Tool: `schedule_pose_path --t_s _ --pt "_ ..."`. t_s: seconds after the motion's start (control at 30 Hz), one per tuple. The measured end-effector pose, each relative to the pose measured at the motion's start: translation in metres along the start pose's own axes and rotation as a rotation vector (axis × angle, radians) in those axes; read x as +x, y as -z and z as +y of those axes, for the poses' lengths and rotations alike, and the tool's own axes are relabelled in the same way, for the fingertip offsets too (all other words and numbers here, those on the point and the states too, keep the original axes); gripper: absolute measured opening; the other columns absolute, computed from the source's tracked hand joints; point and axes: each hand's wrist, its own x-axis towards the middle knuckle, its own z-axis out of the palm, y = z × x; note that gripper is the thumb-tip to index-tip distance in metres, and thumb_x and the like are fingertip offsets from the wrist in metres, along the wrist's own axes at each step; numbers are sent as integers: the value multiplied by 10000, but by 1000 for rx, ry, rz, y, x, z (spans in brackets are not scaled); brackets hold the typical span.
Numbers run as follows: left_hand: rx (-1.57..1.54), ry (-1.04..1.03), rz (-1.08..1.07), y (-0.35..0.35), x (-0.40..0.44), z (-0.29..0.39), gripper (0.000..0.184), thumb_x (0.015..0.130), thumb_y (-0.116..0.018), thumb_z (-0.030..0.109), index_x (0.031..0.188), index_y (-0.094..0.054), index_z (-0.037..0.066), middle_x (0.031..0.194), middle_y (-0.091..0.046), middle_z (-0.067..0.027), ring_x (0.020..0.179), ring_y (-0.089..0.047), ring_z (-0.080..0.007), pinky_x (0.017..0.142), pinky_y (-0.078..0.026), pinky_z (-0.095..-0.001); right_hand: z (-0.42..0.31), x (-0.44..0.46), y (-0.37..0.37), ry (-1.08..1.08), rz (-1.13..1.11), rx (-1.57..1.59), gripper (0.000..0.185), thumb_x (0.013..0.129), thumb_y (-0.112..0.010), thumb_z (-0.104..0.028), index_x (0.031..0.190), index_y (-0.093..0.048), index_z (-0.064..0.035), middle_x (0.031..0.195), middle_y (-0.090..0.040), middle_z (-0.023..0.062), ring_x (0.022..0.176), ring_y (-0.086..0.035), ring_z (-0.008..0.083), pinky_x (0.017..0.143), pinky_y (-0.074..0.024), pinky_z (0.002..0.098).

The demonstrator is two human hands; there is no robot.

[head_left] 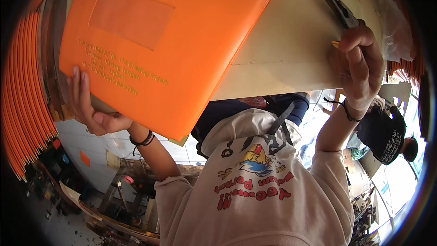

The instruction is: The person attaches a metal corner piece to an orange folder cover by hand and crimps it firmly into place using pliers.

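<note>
An orange folder (150,64) with gold lettering and a clear window slants over the table, with a small gold-coloured piece (184,140) at its near corner. My left hand (93,109) is at its lower left edge, fingertips on the cover and thumb at the lower edge. Over the table's right side, my right hand (362,64) is closed around a pair of pliers (341,11), whose dark jaws point away from me. A tiny yellow-gold piece (336,44) shows beside the fingers; how it is held I cannot tell.
Stacked orange folders (27,95) stand along the left. The pale tabletop (273,54) lies under the folder and right hand. Clear plastic (396,23) and more orange-edged folders (407,70) are at the right. Another person (382,132) in dark clothing is beyond my right arm.
</note>
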Motion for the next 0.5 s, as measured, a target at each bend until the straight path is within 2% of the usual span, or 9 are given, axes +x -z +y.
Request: schedule_pose_path --t_s 0.5 --pt "-18 -35 20 -1 1 -6 589 866 -271 258 969 -740 -84 949 -745 -239 939 -734 -368 937 -561 -542 6 1 -2 5 28 146 188 1056 -438 -114 1094 -552 30 603 -398 -73 494 -291 4 479 -187 222"
